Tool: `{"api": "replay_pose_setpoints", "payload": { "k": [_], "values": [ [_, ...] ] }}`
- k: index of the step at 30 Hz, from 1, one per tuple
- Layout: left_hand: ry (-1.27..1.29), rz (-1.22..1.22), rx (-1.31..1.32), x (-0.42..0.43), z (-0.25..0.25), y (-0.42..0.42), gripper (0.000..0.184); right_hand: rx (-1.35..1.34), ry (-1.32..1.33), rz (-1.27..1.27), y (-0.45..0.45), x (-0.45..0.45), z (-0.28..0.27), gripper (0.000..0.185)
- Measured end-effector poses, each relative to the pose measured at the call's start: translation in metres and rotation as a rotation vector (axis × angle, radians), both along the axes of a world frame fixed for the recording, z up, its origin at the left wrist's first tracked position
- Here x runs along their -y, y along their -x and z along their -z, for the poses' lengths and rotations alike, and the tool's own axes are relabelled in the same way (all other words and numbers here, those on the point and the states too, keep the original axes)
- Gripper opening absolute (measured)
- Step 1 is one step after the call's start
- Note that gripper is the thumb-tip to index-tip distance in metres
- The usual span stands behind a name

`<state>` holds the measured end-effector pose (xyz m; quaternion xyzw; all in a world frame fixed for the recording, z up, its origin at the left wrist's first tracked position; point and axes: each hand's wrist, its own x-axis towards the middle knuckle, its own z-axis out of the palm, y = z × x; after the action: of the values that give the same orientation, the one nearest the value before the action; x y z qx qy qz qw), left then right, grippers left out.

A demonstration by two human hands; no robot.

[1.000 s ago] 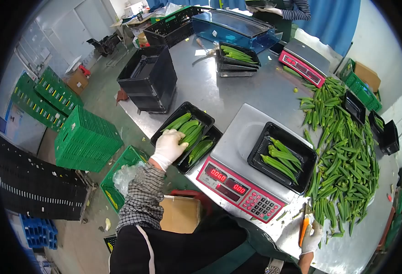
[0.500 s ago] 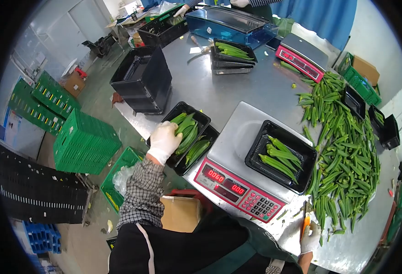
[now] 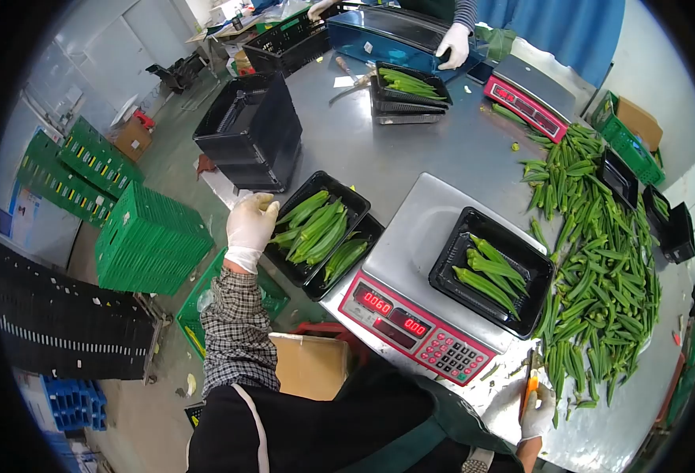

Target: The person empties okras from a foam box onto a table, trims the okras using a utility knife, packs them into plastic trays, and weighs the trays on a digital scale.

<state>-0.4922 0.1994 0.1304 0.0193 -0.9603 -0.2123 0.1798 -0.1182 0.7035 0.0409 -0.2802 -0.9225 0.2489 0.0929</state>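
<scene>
— What's changing at the fingers?

— I'm watching the left hand (image 3: 250, 227) coming away from the okra (image 3: 316, 230) in the near tray (image 3: 357, 201). Its fingers are curling loosely, apart and holding nothing I can see. The right hand (image 3: 538, 414) is gripping an orange-handled knife (image 3: 531, 385), fingers closing round the handle.

— So that okra is lying free?

— Yes, and the near tray is overlapping a second tray (image 3: 372, 231). Another tray (image 3: 534, 257) of okra is resting on the scale (image 3: 399, 244), beside a big pile (image 3: 596, 276) covering the bench (image 3: 340, 146).

— And the room?

— I'm seeing a co-worker's gloved hand (image 3: 454, 44), green crates (image 3: 152, 240) standing on the floor (image 3: 138, 402) and a blue curtain (image 3: 556, 27) hanging behind.
</scene>
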Motion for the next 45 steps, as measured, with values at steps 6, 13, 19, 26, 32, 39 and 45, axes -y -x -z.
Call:
{"api": "replay_pose_setpoints", "payload": {
  "k": [6, 13, 19, 26, 32, 39, 45],
  "values": [
    [-0.012, 0.015, -0.037, 0.006, 0.003, -0.003, 0.021, -0.029, 0.017, 0.014, 0.001, 0.000, 0.002, 0.019],
    [0.075, -0.236, 0.121, 0.032, 0.016, -0.021, 0.028, -0.020, -0.004, 0.026, -0.010, -0.004, 0.007, 0.020],
    [0.044, -0.081, -0.071, 0.032, 0.040, -0.015, 0.029, -0.030, 0.032, 0.003, -0.001, 0.003, 0.003, 0.020],
    [0.059, 0.037, 0.124, 0.018, 0.028, -0.006, 0.020, 0.006, 0.022, -0.017, -0.006, -0.004, 0.004, 0.021],
    [0.014, 0.070, -0.035, 0.019, 0.043, -0.001, 0.018, 0.026, 0.059, 0.022, -0.005, 0.006, -0.006, 0.021],
    [-0.210, -0.096, 0.253, 0.020, 0.042, 0.003, 0.021, -0.019, 0.032, -0.019, -0.003, -0.001, 0.001, 0.021],
    [-0.023, 0.056, -0.173, 0.015, 0.030, -0.007, 0.020, -0.008, 0.028, -0.029, -0.004, -0.006, 0.007, 0.020]
  ]
}}
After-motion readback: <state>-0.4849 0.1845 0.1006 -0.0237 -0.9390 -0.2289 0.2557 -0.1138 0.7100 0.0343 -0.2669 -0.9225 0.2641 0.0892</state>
